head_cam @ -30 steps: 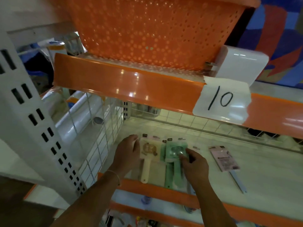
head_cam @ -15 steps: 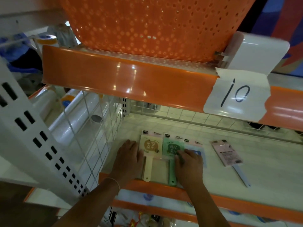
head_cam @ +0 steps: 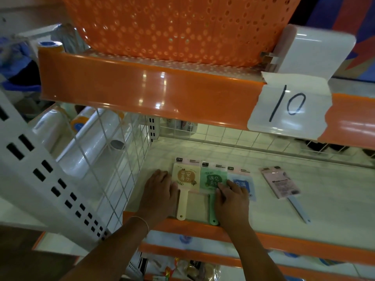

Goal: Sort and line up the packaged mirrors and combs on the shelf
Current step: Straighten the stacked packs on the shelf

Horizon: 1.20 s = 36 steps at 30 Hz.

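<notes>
Shelf [head_cam: 263, 203], front-left corner: cream mirror [head_cam: 185, 177], green mirror [head_cam: 212, 179], blue mirror [head_cam: 242, 186] side by side, overlapping. My left hand [head_cam: 160, 191] lies flat against the cream pack's left edge; my right hand [head_cam: 232, 196] presses the green pack, fingers loosely bent. Pink packaged comb [head_cam: 281, 182] well apart, skewed. I'd square handles to the front lip.

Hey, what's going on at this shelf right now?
A person is lining up packaged hand mirrors on a white shelf. The left hand lies flat beside the cream mirror, and the right hand presses on the green mirror and the blue mirror, which sit side by side in a row. A pink packaged comb lies apart to the right, angled and not yet in line.
</notes>
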### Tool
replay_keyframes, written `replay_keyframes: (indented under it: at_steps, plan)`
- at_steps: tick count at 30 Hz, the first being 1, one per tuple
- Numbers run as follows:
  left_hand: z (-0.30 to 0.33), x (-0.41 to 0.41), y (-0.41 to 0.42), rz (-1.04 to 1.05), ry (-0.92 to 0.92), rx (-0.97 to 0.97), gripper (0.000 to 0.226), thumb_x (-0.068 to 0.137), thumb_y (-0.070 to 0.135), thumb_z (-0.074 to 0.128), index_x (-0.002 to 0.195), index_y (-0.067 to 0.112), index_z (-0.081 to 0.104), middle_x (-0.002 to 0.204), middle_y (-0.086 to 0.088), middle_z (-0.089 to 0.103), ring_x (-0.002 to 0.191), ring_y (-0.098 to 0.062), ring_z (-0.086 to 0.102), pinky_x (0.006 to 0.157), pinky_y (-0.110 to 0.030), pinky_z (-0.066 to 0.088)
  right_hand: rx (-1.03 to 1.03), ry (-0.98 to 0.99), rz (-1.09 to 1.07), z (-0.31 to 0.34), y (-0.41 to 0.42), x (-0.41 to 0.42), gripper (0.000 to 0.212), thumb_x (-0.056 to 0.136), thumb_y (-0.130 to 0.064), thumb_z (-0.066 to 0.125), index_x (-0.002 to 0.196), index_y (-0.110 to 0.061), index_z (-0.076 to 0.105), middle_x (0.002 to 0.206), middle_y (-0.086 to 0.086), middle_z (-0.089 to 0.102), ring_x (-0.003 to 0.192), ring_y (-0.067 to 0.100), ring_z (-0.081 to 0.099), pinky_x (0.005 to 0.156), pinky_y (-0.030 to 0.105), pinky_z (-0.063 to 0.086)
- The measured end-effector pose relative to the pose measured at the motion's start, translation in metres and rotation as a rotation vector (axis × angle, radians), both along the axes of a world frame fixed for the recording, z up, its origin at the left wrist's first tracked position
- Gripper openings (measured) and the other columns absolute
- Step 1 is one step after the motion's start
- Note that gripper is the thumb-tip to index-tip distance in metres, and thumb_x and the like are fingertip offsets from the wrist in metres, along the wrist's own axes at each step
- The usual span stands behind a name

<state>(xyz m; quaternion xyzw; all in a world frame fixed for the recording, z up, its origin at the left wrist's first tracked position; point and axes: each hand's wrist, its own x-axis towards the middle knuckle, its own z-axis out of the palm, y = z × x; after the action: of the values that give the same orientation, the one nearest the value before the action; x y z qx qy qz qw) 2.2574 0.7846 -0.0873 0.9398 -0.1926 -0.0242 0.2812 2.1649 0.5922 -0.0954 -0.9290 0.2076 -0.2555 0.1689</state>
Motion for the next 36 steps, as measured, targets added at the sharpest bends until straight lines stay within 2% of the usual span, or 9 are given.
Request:
replay_keyframes:
  at_steps: [4,9,14,18,22,30,34,36]
  plan:
    - [0.000,0.000,0.000,-0.005,-0.018,0.010,0.044,0.100,0.035,0.036,0.131,0.008,0.051,0.145,-0.010,0.043,0.142,-0.025,0.023,0.117,-0.042,0.020,0.000,-0.004,-0.007,-0.001,0.001,-0.001,0.027,0.081,-0.023,0.058,0.094,-0.008,0.076,0.101,0.020,0.070,0.086,0.040,0.060,0.079,0.042,0.050]
    - [0.000,-0.001,-0.001,-0.005,-0.042,0.015,0.043,0.100,0.036,0.037,0.131,0.009,0.051,0.145,-0.009,0.042,0.142,-0.025,0.022,0.118,-0.040,0.017,-0.007,-0.032,-0.023,-0.001,0.003,-0.003,0.041,0.085,-0.035,0.043,0.096,-0.011,0.076,0.102,0.016,0.072,0.089,0.040,0.061,0.080,0.040,0.049]
    - [0.001,-0.001,-0.001,-0.001,-0.051,0.016,0.045,0.099,0.038,0.039,0.128,0.007,0.052,0.142,-0.010,0.046,0.141,-0.027,0.026,0.117,-0.040,0.020,0.013,-0.071,0.011,0.000,0.003,-0.005,0.037,0.087,-0.031,0.044,0.095,-0.011,0.073,0.102,0.009,0.073,0.089,0.034,0.062,0.084,0.036,0.045]
    - [0.001,-0.002,0.000,-0.003,-0.041,0.025,0.045,0.099,0.039,0.037,0.129,0.008,0.052,0.144,-0.009,0.044,0.142,-0.026,0.024,0.117,-0.039,0.019,0.010,-0.061,-0.005,-0.003,0.002,-0.005,0.036,0.086,-0.030,0.045,0.096,-0.011,0.074,0.105,0.012,0.072,0.090,0.038,0.060,0.081,0.040,0.048]
    - [0.002,-0.002,0.000,-0.009,-0.046,0.025,0.045,0.099,0.039,0.036,0.129,0.008,0.052,0.143,-0.009,0.045,0.141,-0.026,0.025,0.117,-0.039,0.019,0.040,-0.032,-0.037,-0.004,0.003,-0.005,0.027,0.081,-0.021,0.056,0.098,-0.012,0.075,0.110,0.013,0.071,0.094,0.041,0.059,0.080,0.046,0.051]
    - [0.003,-0.004,0.000,-0.008,-0.037,-0.005,0.045,0.099,0.038,0.038,0.129,0.007,0.051,0.142,-0.011,0.045,0.140,-0.027,0.026,0.117,-0.041,0.020,0.037,0.002,-0.049,-0.001,0.005,-0.006,0.029,0.080,-0.020,0.054,0.100,-0.014,0.074,0.113,0.011,0.070,0.098,0.042,0.058,0.079,0.047,0.049]
    - [0.007,-0.006,0.001,0.014,-0.023,-0.051,0.049,0.099,0.037,0.040,0.137,0.007,0.043,0.145,-0.014,0.040,0.140,-0.028,0.026,0.116,-0.043,0.023,0.099,0.056,-0.078,0.005,0.004,-0.005,0.040,0.082,-0.027,0.044,0.110,-0.016,0.071,0.124,0.016,0.063,0.112,0.045,0.052,0.092,0.053,0.043]
    - [0.009,-0.007,0.002,0.029,-0.042,-0.085,0.048,0.098,0.036,0.041,0.136,0.006,0.045,0.143,-0.016,0.043,0.136,-0.030,0.031,0.113,-0.046,0.029,0.105,0.046,-0.076,0.007,-0.004,-0.007,0.049,0.082,-0.033,0.035,0.112,-0.016,0.069,0.123,0.016,0.064,0.113,0.042,0.053,0.095,0.050,0.042]
